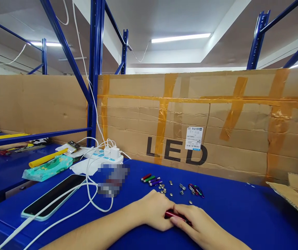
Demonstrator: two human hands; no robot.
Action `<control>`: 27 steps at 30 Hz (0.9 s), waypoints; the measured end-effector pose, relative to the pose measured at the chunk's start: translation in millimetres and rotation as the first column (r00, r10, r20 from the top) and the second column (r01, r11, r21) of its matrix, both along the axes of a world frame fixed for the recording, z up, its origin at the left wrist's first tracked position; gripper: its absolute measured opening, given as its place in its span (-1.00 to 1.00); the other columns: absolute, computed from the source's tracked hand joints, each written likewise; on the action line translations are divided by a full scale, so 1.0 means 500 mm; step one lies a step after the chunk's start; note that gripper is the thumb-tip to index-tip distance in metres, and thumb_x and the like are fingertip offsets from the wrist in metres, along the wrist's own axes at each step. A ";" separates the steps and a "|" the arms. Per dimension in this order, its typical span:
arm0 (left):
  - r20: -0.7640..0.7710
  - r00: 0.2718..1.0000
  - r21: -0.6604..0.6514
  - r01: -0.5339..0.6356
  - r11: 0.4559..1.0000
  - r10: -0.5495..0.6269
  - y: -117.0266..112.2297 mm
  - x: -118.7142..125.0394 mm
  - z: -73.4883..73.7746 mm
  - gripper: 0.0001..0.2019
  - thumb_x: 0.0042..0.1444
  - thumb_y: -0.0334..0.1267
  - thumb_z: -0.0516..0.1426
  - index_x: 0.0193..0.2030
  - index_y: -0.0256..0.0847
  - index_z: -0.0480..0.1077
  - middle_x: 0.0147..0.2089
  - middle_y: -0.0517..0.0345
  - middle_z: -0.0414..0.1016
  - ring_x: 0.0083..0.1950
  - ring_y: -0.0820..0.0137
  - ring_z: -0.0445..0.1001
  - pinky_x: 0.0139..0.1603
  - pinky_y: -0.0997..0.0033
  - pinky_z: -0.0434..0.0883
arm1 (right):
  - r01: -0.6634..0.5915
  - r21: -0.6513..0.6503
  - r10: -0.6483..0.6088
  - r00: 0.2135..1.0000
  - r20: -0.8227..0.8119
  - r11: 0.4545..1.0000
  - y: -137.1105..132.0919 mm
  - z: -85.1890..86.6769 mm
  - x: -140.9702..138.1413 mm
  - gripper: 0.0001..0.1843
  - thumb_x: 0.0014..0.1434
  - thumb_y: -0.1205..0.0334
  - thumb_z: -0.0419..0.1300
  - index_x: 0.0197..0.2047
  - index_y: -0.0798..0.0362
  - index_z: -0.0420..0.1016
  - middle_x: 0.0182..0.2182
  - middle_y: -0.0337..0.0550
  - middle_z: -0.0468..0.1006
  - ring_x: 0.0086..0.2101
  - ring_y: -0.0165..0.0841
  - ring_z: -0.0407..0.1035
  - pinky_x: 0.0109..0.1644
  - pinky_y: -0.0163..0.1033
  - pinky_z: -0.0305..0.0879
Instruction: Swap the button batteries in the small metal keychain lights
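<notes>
Both hands meet at the front of the blue table [229, 215], around a slim red metal tube [169, 214] like a small penlight. My left hand [156, 210] is closed over its left end. On the right part, my right hand [194, 220] grips it with thumb and fingers; the tube's ends are partly hidden. Beyond my hands lie several short tubes: red [146, 177], green [147, 179] and purple [155, 182]. Several small silver discs like button cells [162, 187] are scattered beside them. A cluster of coloured clips like small carabiners [196, 190] lies to the right.
A phone [55, 196] lies at left under white cables. Behind it are a power strip [109, 156], a teal packet [50, 168] and a yellow rod [47, 158]. A cardboard wall [229, 149] closes the back; an open carton [294, 194] stands right. Another person's arm shows far left.
</notes>
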State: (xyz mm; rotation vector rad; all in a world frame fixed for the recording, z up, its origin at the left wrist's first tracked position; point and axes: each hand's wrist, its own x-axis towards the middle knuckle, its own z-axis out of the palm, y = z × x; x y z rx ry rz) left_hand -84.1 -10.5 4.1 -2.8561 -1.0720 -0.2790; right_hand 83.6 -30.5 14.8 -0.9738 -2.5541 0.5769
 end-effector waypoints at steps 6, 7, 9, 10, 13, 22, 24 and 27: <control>-0.030 0.993 0.020 -0.111 0.994 0.112 0.002 0.005 -0.002 -0.81 -0.01 -0.16 0.06 -0.48 -0.20 0.39 -0.49 0.13 0.50 -0.47 0.31 0.46 -0.57 0.48 0.19 | 0.025 0.008 -0.025 1.000 -0.001 1.000 0.002 0.001 -0.002 -0.56 0.30 0.05 -0.25 -0.37 -0.01 0.36 -0.44 -0.25 0.47 -0.43 -0.40 0.29 -0.30 -0.37 0.18; -0.031 0.992 0.017 -0.121 0.993 0.122 0.001 0.006 -0.002 -0.81 -0.01 -0.15 0.06 -0.48 -0.20 0.40 -0.49 0.13 0.50 -0.46 0.30 0.46 -0.56 0.48 0.20 | 0.026 0.013 -0.026 1.000 0.003 1.000 0.003 0.000 -0.002 -0.55 0.30 0.04 -0.26 -0.38 0.00 0.35 -0.45 -0.25 0.46 -0.44 -0.41 0.28 -0.30 -0.37 0.17; -0.034 0.990 0.008 -0.139 0.990 0.139 0.000 0.007 0.000 -0.80 -0.01 -0.14 0.06 -0.47 -0.20 0.41 -0.47 0.12 0.51 -0.43 0.29 0.47 -0.54 0.47 0.23 | 0.040 0.027 -0.041 0.999 0.014 0.999 0.005 -0.002 -0.001 -0.54 0.29 0.02 -0.26 -0.40 0.00 0.34 -0.46 -0.25 0.45 -0.45 -0.40 0.28 -0.32 -0.36 0.17; -0.038 0.989 0.003 -0.145 0.989 0.145 -0.001 0.007 0.001 -0.80 0.00 -0.15 0.06 -0.47 -0.20 0.42 -0.46 0.11 0.51 -0.42 0.28 0.48 -0.53 0.47 0.24 | 0.050 0.036 -0.050 0.999 0.020 0.998 0.006 -0.004 0.000 -0.54 0.29 0.01 -0.25 -0.40 -0.01 0.34 -0.46 -0.25 0.45 -0.45 -0.40 0.28 -0.33 -0.36 0.17; -0.062 0.986 0.002 -0.156 0.988 0.155 -0.004 0.009 0.005 -0.82 0.01 -0.21 0.05 -0.46 -0.21 0.42 -0.43 0.07 0.52 -0.38 0.24 0.49 -0.50 0.43 0.27 | 0.061 0.049 -0.062 0.998 0.021 0.997 0.006 -0.007 0.001 -0.55 0.28 -0.02 -0.23 -0.39 -0.01 0.34 -0.44 -0.25 0.47 -0.43 -0.38 0.30 -0.32 -0.34 0.17; -0.001 0.979 0.011 -0.204 0.979 0.204 0.006 0.008 -0.010 -0.87 -0.04 -0.25 0.06 -0.43 -0.20 0.41 -0.42 0.08 0.52 -0.38 0.21 0.49 -0.48 0.39 0.29 | 0.067 0.009 -0.067 0.998 0.004 0.998 0.010 -0.010 0.003 -0.59 0.28 -0.01 -0.21 -0.32 -0.05 0.37 -0.39 -0.26 0.50 -0.38 -0.36 0.34 -0.29 -0.32 0.18; 0.016 0.971 0.004 -0.237 0.971 0.237 0.008 0.008 -0.012 -0.87 -0.05 -0.24 0.07 -0.44 -0.20 0.41 -0.43 0.07 0.51 -0.38 0.20 0.48 -0.47 0.38 0.30 | 0.069 0.007 -0.069 0.998 0.009 0.998 0.014 -0.013 0.005 -0.60 0.28 0.00 -0.21 -0.28 -0.06 0.38 -0.36 -0.26 0.51 -0.36 -0.35 0.35 -0.27 -0.31 0.19; 0.036 0.965 0.009 -0.259 0.966 0.259 0.012 0.007 -0.010 -0.87 -0.06 -0.24 0.08 -0.46 -0.21 0.41 -0.44 0.05 0.51 -0.38 0.20 0.48 -0.48 0.40 0.28 | 0.079 0.024 -0.079 0.997 0.015 0.997 0.020 -0.017 0.008 -0.60 0.27 -0.02 -0.20 -0.26 -0.07 0.39 -0.33 -0.25 0.51 -0.33 -0.33 0.36 -0.24 -0.30 0.20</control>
